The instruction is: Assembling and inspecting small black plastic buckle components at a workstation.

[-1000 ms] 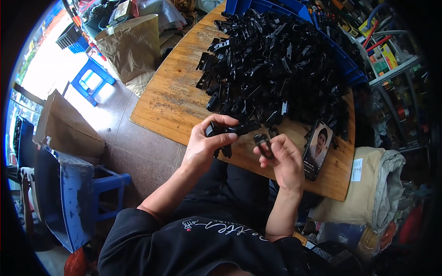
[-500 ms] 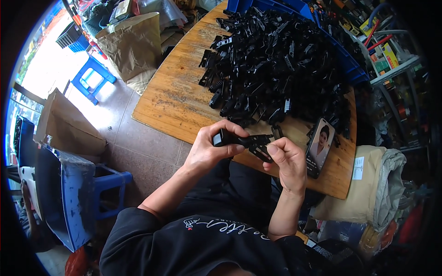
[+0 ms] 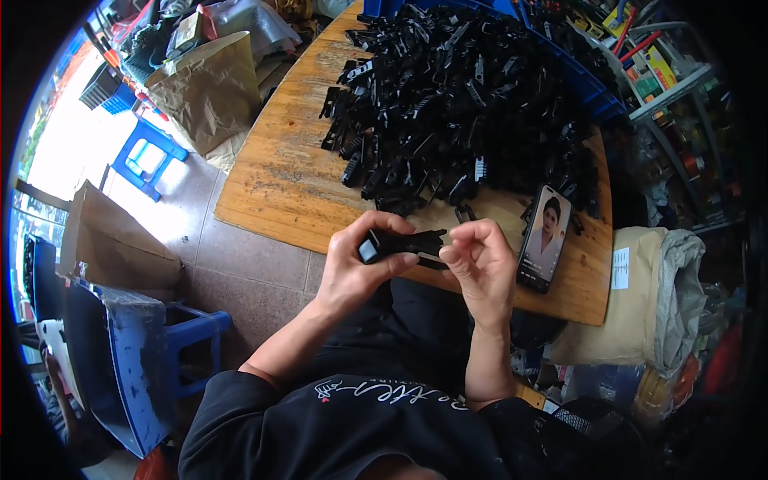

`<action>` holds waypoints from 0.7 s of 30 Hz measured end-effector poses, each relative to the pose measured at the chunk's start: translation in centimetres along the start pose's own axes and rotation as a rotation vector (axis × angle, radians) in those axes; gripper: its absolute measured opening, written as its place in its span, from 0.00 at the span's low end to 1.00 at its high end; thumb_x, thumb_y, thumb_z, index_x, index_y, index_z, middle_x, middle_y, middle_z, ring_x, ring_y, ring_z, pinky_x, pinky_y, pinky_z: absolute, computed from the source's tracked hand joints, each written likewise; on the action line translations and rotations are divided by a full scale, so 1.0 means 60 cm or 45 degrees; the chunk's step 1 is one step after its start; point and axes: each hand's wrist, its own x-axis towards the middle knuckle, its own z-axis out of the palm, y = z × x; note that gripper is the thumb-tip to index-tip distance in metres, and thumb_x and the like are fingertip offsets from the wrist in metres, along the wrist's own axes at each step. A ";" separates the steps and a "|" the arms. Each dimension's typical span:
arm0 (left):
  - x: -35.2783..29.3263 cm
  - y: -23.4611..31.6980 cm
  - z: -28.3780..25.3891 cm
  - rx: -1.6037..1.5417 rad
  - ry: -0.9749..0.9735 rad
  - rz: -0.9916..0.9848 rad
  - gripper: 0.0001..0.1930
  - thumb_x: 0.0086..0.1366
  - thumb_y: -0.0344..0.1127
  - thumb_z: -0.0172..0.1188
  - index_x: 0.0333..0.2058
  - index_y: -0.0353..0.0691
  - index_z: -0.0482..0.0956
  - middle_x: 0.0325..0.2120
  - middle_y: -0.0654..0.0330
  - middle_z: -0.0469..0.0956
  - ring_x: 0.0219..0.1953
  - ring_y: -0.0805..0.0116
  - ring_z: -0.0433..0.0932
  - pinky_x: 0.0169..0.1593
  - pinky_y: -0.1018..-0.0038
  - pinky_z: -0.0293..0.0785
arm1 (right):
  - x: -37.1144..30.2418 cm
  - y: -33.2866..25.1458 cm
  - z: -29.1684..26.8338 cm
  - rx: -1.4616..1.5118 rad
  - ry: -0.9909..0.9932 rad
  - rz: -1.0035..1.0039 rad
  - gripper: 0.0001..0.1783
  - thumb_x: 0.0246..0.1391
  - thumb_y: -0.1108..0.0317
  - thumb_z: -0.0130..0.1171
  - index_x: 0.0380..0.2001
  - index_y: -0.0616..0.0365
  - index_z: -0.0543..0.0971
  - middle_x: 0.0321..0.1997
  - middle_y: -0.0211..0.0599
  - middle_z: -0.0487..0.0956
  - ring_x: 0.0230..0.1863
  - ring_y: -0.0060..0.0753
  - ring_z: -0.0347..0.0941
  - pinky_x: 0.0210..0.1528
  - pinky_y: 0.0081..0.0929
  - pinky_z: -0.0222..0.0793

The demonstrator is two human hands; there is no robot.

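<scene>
Two hands meet just above the near edge of the wooden worktop (image 3: 272,184), sharing one black plastic part (image 3: 404,244) between them. The left hand (image 3: 360,260) is closed around the part's left end, fingers curled over the top and thumb beneath, with a pale square face of the part showing between them. The right hand (image 3: 480,260) pinches the part's right end, fingertips bunched together on it. The part lies roughly level, raised off the worktop and close to the person's body. Beyond the hands, a large heap of similar black plastic parts (image 3: 464,96) covers much of the far side of the worktop, a few loose ones reaching almost to the hands. A phone (image 3: 544,238) with a lit screen lies flat on the worktop just beside the right hand, apart from it. Blue bins (image 3: 592,88) sit at the far right edge behind the heap. On the floor to the left stand a brown paper bag (image 3: 212,88), a small blue stool (image 3: 144,156) and a cardboard box (image 3: 112,240); a beige sack (image 3: 640,304) sits to the right.
</scene>
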 end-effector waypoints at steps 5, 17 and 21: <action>0.011 -0.011 -0.006 -0.560 -0.044 -0.275 0.16 0.41 0.24 0.65 0.31 0.37 0.73 0.29 0.63 0.73 0.33 0.77 0.70 0.37 0.82 0.67 | 0.001 0.011 -0.005 0.331 -0.358 0.342 0.21 0.46 0.56 0.62 0.35 0.63 0.72 0.27 0.27 0.70 0.24 0.14 0.64 0.29 0.10 0.61; 0.167 0.020 -0.044 -1.069 -0.053 -0.392 0.07 0.54 0.30 0.56 0.33 0.42 0.70 0.27 0.60 0.74 0.29 0.69 0.74 0.31 0.75 0.72 | 0.072 0.031 -0.300 -1.415 0.715 -0.327 0.10 0.52 0.73 0.52 0.38 0.64 0.74 0.35 0.39 0.75 0.33 0.31 0.70 0.37 0.25 0.67; 0.369 0.072 -0.068 -0.831 -0.144 -0.095 0.10 0.53 0.33 0.58 0.34 0.38 0.70 0.30 0.58 0.73 0.29 0.71 0.74 0.28 0.78 0.74 | 0.066 0.100 -0.373 -1.515 0.507 -0.114 0.10 0.47 0.76 0.51 0.35 0.62 0.75 0.37 0.48 0.74 0.40 0.49 0.71 0.43 0.34 0.66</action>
